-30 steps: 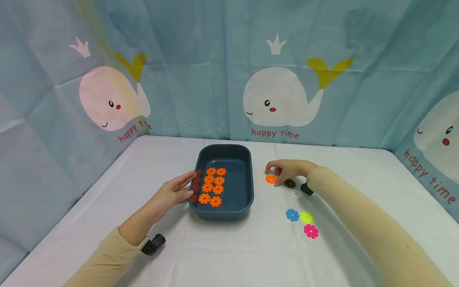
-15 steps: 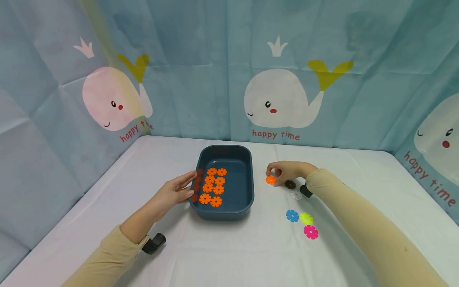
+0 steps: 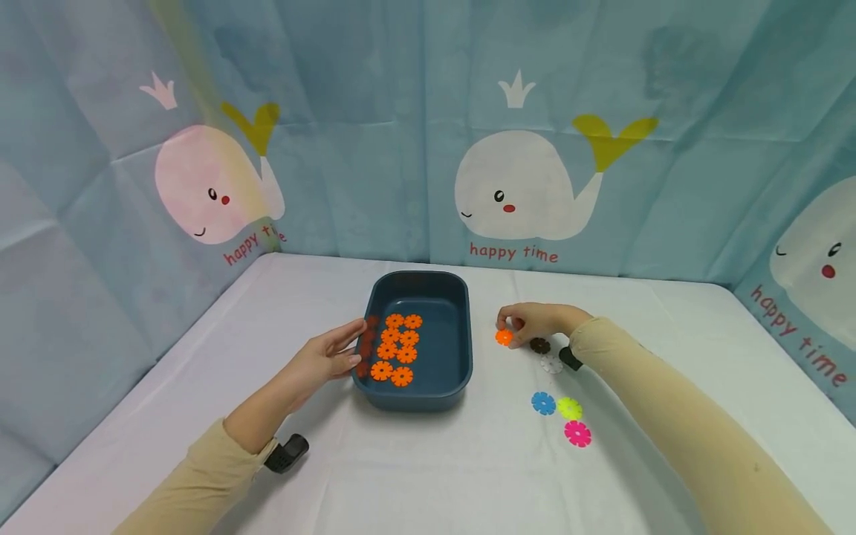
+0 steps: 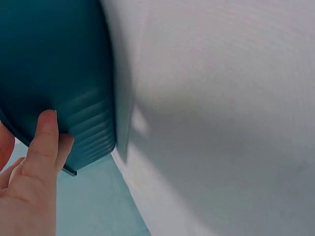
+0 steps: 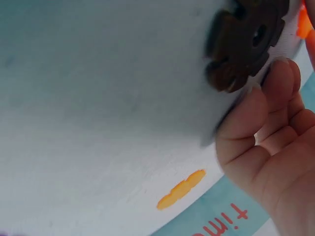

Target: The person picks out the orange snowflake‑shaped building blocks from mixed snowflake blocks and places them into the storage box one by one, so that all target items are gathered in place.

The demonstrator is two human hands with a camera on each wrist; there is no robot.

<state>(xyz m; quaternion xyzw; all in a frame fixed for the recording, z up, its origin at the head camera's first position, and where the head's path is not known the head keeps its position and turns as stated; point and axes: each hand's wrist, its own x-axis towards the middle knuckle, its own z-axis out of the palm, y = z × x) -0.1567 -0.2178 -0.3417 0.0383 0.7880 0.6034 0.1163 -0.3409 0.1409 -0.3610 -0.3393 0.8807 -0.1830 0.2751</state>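
Note:
A dark blue plastic box (image 3: 455,390) stands on the white table, with several orange notched discs (image 3: 402,377) flat inside along its left side. My left hand (image 3: 328,357) holds the box's left rim; in the left wrist view its fingers (image 4: 47,142) lie against the outer wall. To the right of the box, my right hand (image 3: 538,321) pinches an orange notched disc (image 3: 504,337) between thumb and finger at table level. A dark brown disc (image 3: 539,345) lies below that hand, also close to the fingers in the right wrist view, and a clear disc (image 3: 551,363) beside it.
Nearer to me lie a blue disc (image 3: 544,403), a yellow disc (image 3: 570,408) and a pink disc (image 3: 578,434). An orange-yellow notched piece (image 5: 181,189) shows in the right wrist view. A curtain with whales (image 3: 515,186) closes off the table's back.
Almost nothing differs: the head view shifts slightly, while my left hand stays at the box and my right hand stays at the orange disc.

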